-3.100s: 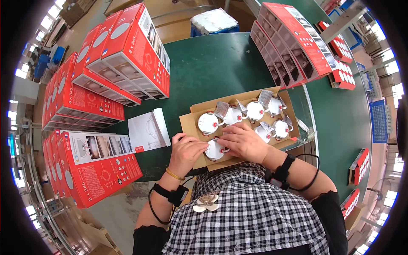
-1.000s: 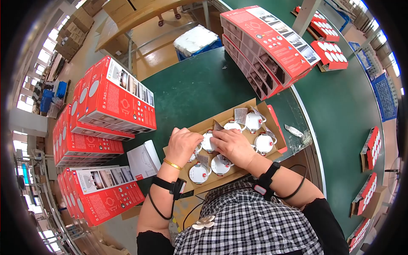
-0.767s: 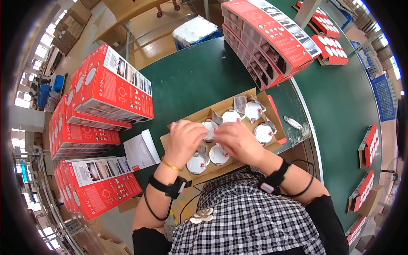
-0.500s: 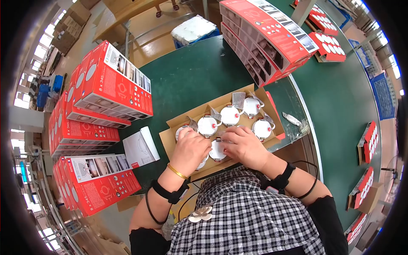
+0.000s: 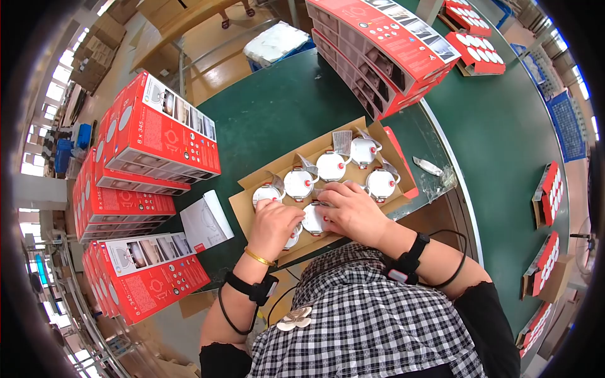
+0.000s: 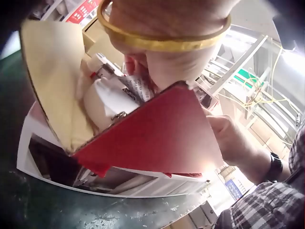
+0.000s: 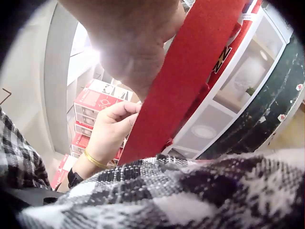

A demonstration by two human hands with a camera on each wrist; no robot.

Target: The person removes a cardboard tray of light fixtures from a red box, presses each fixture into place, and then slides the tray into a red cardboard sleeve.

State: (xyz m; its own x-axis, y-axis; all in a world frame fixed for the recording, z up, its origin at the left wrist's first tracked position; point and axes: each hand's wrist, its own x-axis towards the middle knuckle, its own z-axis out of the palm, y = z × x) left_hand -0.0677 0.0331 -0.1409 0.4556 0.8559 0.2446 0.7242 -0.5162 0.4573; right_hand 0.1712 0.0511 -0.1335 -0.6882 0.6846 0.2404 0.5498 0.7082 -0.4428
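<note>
An open cardboard carton holds several round white downlights in two rows, with red connectors, looped white cables and printed tags. My left hand is over the near-left corner, its bent fingertips beside a near-row downlight. My right hand lies over the neighbouring downlight, fingers bent across its right side. Both hands cover what the fingertips hold, so I cannot tell. In the left wrist view, a tag shows beneath the left hand. The carton's red flap hides the fingertips in the right wrist view.
Red printed cartons are stacked at left, more at the far right. A folded white leaflet lies left of the open carton. A small white packet sits right of it. Filled red trays line the right-hand table.
The hands have gone from a far-row downlight, lifting briefly, to the near row. The carton sits slightly further left in view as the head view shifts.
</note>
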